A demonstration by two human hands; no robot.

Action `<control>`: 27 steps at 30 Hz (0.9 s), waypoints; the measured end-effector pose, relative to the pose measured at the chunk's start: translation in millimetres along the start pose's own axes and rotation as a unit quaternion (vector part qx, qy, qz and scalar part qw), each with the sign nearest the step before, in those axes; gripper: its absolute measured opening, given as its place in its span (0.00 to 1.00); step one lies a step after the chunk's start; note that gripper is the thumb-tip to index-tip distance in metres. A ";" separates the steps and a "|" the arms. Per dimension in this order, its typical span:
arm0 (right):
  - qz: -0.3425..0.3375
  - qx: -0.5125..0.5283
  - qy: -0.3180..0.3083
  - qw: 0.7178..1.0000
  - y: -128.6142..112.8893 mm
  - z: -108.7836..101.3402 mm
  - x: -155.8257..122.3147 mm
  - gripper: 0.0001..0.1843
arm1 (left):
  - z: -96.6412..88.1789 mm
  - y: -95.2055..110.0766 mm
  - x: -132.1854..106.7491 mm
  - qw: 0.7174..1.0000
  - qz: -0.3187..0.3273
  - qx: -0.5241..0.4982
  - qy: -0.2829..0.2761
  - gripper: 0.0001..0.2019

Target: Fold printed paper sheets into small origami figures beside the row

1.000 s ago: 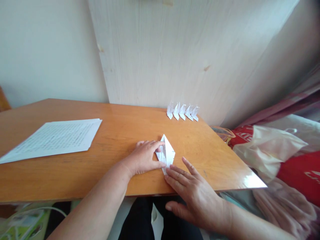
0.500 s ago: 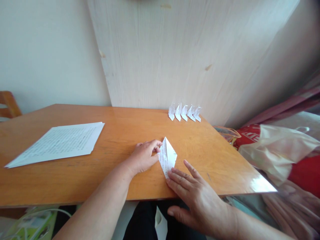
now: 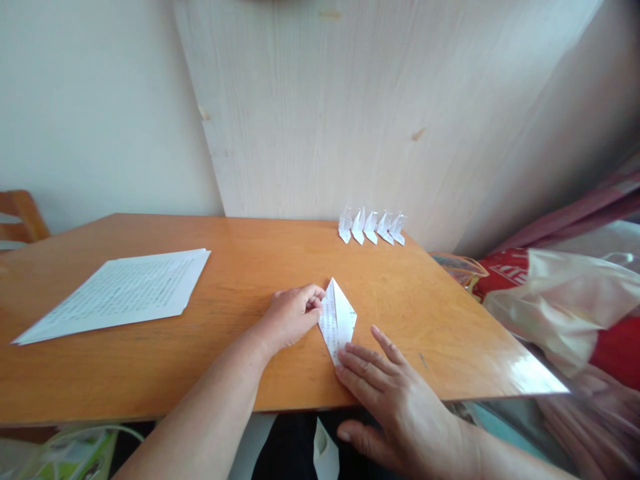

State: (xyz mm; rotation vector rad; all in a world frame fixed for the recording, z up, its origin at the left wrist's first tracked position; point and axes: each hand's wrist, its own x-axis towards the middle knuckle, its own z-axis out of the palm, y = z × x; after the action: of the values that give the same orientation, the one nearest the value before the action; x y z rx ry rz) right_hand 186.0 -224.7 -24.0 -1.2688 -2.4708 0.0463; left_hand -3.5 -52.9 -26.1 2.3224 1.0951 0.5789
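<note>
A small kite-shaped folded paper [image 3: 336, 321] with printed text lies on the wooden table [image 3: 240, 267] before me, its narrow point away from me. Curled at its upper left edge, my left hand [image 3: 295, 315] pinches the paper between thumb and fingers. My right hand [image 3: 395, 393] lies flat with fingers stretched, the fingertips resting on the paper's near tip; its thumb hangs apart near the table's front edge.
Several folded paper figures [image 3: 371, 227] stand in a row at the far right edge. A stack of printed sheets [image 3: 130, 290] lies on the left. Beyond the right edge are red and cream bags [image 3: 565, 300]; a wooden chair [image 3: 25, 217] stands far left.
The left thumb and fingers have drawn closer together at the paper's edge. My right hand has hardly moved on the paper; the whole view has shifted slightly.
</note>
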 end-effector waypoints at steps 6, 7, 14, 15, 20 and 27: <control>-0.018 -0.004 0.024 1.000 0.2 -2.0 5.0 0.31 | -1.4 0.5 0.2 1.000 -0.005 -0.004 -0.006 0.11; -0.020 -0.006 0.024 0.999 0.3 -2.6 5.5 0.31 | -1.4 0.7 0.0 1.000 -0.003 -0.005 -0.004 0.11; -0.027 -0.021 -0.006 0.999 1.4 -7.4 5.5 0.30 | -2.6 2.0 -1.3 1.000 0.002 0.000 -0.002 0.11; -0.027 -0.022 -0.007 0.999 1.7 -7.4 5.3 0.30 | -2.7 2.0 -1.3 1.000 0.006 0.006 -0.002 0.11; -0.031 -0.026 0.002 0.999 3.0 -4.4 4.1 0.30 | -1.6 1.6 -1.7 0.998 0.033 0.054 -0.001 0.11; -0.033 -0.032 0.014 0.999 4.5 -0.5 1.8 0.29 | -1.8 4.3 -2.6 0.994 0.041 0.099 -0.022 0.12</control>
State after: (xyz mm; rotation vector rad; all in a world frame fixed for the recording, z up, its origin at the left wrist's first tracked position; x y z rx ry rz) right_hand 188.8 -220.7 -23.9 -1.2042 -2.5072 -0.0663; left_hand -3.6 -56.8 -22.4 2.5477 1.0842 0.4643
